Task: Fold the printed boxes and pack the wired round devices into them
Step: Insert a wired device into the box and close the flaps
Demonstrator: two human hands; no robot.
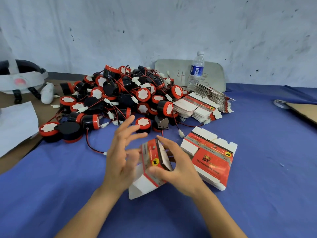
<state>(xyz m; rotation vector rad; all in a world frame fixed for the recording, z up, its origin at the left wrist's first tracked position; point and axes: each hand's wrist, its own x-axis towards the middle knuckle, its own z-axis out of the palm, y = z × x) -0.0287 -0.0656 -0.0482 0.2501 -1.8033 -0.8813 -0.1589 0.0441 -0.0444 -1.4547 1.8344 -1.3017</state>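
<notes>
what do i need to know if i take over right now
Left hand open, fingers spread beside the half-folded box; right hand grips it.
Device pile lies behind on the blue cloth; flat box stack to the right, spare flat boxes by the pile.
Done: one box partly formed, near flaps open; no packed box in view.
Left: close it, load a device, repeat.

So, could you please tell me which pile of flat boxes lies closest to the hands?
The stack showing its large red panel, just right of the right hand; the other stacks lie farther back, beside the water bottle.
</notes>
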